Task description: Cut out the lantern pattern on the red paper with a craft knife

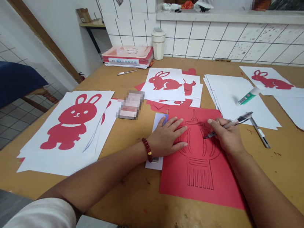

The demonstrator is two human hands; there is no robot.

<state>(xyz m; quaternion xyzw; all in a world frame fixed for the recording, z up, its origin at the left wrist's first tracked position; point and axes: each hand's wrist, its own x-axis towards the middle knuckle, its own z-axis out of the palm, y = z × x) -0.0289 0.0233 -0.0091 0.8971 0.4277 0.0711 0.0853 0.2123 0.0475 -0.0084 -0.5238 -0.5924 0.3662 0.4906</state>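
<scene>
A sheet of red paper (176, 183) lies on the table before me, with a lantern and its tassel drawn in dark lines. My left hand (167, 136) rests flat on the sheet's left part, fingers spread, a beaded bracelet (147, 149) at the wrist. In my right hand (228, 136) is a pen (232, 123), its tip touching the lantern's body on the right side. Part of the lantern's outline is hidden under both hands. A white and purple booklet or card (150, 162) sticks out from under the left hand, beside the red sheet.
White sheets with red paper rabbits (73, 123) lie left; another rabbit sheet (165, 84) lies beyond the red paper. To the right are a glue stick (250, 95), a utility knife (260, 133) and white paper (232, 90). A book stack (128, 55) and white cup (157, 44) stand behind.
</scene>
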